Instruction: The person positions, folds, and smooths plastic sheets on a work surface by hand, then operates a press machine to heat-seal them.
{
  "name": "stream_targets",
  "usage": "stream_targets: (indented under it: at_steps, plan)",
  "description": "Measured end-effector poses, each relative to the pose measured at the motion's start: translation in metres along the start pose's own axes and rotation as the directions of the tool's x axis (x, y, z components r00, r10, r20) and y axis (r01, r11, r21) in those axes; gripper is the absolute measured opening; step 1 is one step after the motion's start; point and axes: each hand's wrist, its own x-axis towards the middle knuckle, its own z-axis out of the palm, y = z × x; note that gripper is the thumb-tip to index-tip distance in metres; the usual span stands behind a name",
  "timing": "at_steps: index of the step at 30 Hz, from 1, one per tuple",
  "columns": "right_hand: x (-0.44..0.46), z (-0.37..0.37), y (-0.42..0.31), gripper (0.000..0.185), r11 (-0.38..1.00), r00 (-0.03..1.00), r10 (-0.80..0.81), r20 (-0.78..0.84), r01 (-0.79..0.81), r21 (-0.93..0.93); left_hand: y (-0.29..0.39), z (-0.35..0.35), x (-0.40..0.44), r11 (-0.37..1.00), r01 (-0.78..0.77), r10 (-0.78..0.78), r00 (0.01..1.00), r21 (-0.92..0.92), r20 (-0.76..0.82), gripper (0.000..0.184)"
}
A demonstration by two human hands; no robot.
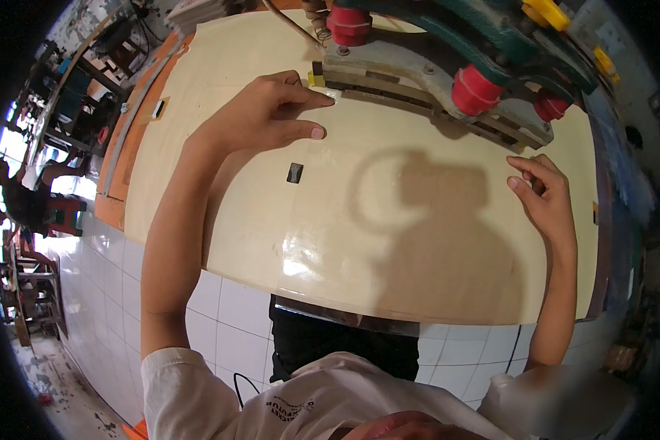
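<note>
My left hand [275,110] reaches over the cream table covering [257,220], thumb and index finger apart with nothing seen between them. Its index fingertip is beside the left end of the machine's metal bar [389,93], near a small yellow piece [314,78]. A shiny patch by that fingertip is too small to make out. Below the hand lies a small black rectangular piece [294,173]. My right hand [541,187] is below the right end of the bar, fingers loosely bent and thumb apart, holding nothing visible.
The green machine arm [447,33] with red knobs [477,89] overhangs the table's far side. A small black-and-white piece [158,109] lies at the left. Clear plastic sheeting [623,154] hangs at right. A person [26,194] sits far left by a red stool [67,215].
</note>
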Motion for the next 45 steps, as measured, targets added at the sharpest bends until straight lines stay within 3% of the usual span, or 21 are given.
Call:
stream_targets:
  at_steps: [8, 17, 19, 21, 26, 45]
  plan:
    - [0.0, -0.001, -0.003, 0.032, 0.999, 1.0, 0.018, 0.0, -0.018, 0.035, 0.0, -0.001, 0.002, 0.997, -0.013, 0.011, 1.0, 0.073, 0.017, 0.051]
    - [0.0, -0.003, 0.007, 0.031, 1.0, 1.0, -0.028, 0.007, 0.028, 0.005, 0.004, 0.001, 0.002, 0.999, -0.036, 0.036, 0.999, -0.017, -0.026, 0.047]
    - [-0.001, -0.004, 0.005, 0.031, 0.999, 1.0, 0.023, 0.003, -0.023, -0.036, 0.003, 0.002, 0.002, 0.999, 0.0, -0.001, 0.999, -0.042, -0.036, 0.048]
    - [-0.001, -0.001, 0.007, 0.03, 0.998, 0.999, -0.044, -0.002, 0.045, 0.033, 0.001, 0.004, 0.002, 0.998, -0.022, 0.02, 0.999, -0.062, -0.04, 0.047]
    - [-0.001, -0.005, 0.002, 0.031, 0.999, 0.999, 0.031, 0.019, -0.03, -0.021, 0.003, 0.004, 0.003, 1.0, 0.024, -0.025, 0.999, -0.015, -0.047, 0.046]
    - [-0.002, -0.001, 0.006, 0.031, 1.0, 1.0, -0.018, -0.009, 0.018, -0.013, 0.005, 0.002, 0.002, 1.0, -0.007, 0.006, 0.999, -0.023, -0.048, 0.047]
